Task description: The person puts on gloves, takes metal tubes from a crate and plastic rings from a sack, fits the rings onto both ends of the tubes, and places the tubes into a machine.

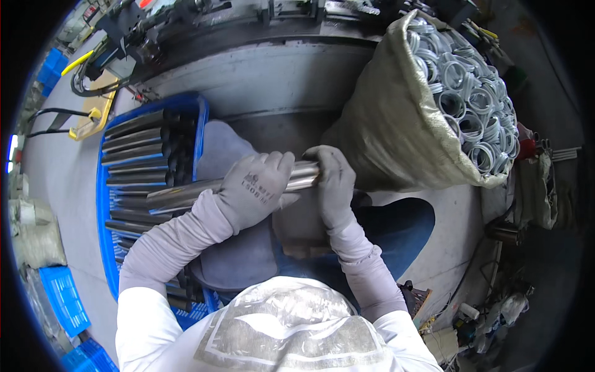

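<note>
Wrapped round a shiny metal tube (180, 196) is my left hand (257, 186), in a grey work glove. The tube lies nearly level across my lap, its left end over the blue crate (201, 133). Between my hands the metal looks doubled, so I cannot tell whether there is one tube or two side by side. My right hand (334, 186), gloved alike, closes over the right end and hides it. Dark metal tubes (136, 146) lie stacked in the crate at my left.
A large woven sack (384, 118) full of silvery metal rings (480, 99) stands at the right, leaning toward me. Dark machinery (248, 34) runs along the far side. A yellow tray (93, 121) is beyond the crate; a blue basket (65, 301) lies far left.
</note>
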Demonstrator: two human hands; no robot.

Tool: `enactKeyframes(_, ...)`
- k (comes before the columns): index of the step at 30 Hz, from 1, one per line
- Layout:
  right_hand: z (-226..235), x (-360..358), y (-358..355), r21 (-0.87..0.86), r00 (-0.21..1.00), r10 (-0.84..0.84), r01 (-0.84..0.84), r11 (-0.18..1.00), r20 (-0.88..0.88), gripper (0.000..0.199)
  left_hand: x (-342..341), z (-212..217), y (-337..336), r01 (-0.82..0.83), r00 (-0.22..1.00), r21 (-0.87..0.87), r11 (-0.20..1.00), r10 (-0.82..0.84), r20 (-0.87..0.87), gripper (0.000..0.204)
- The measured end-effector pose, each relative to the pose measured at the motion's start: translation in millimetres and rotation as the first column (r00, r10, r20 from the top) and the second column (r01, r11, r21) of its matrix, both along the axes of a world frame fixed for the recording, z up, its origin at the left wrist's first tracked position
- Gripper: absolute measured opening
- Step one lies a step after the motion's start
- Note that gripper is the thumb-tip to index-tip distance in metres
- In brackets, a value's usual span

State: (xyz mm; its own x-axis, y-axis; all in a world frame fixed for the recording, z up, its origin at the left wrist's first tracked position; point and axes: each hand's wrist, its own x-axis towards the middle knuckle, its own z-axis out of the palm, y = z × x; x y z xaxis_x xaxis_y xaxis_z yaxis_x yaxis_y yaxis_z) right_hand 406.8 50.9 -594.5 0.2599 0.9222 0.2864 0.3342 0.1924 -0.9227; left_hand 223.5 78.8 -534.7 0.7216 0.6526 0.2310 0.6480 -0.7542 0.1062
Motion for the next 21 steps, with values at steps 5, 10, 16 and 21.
enactKeyframes(5, -51, -1, 12, -0.061, 0.979, 0.056, -0.069, 0.996, -0.196, 0.03, 5, 4, 4, 0.042, 0.996, -0.041, 0.998, -0.045, -0.079, 0.063)
enactKeyframes(10, 43, 27, 0, 0.237, 0.956, -0.093, 0.025, 0.971, 0.28, 0.02, -15, 17, -48, 0.266, 0.753, -0.323, 0.908, 0.014, 0.658, 0.045)
enactKeyframes(16, 54, 52, 12, 0.334, 0.904, -0.105, -0.044, 0.942, 0.415, 0.034, -73, -34, 2, 0.074, 0.428, -0.142, 0.987, 0.097, 0.898, 0.046)
enactKeyframes(21, 161, 139, 35, 0.509, 0.818, -0.404, 0.162, 0.845, 0.409, 0.054, -43, 115, 12, 0.225, -0.003, -0.396, 0.89, 0.407, 0.913, 0.064)
